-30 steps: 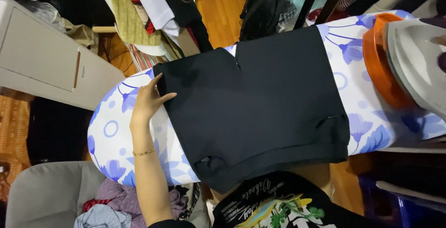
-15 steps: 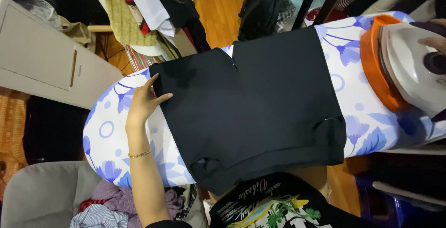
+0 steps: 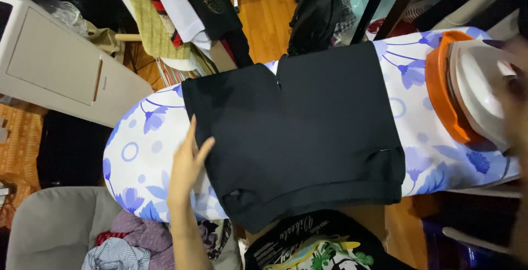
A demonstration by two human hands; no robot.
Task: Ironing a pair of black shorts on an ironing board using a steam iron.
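Left hand (image 3: 188, 165), fingers spread flat, touches smooth black garment (image 3: 297, 132) at nine o'clock; blurred right hand (image 3: 514, 91) at the rounded iron (image 3: 476, 91), grip unclear.

A floral ironing board (image 3: 143, 154) carries a black garment (image 3: 297, 132) and an iron (image 3: 478, 91).

a single camera sits on the person's head, looking steeply down from close above onto the ironing board (image 3: 137, 154), which runs across the view left to right. the wooden floor (image 3: 267, 17) shows beyond its far edge.
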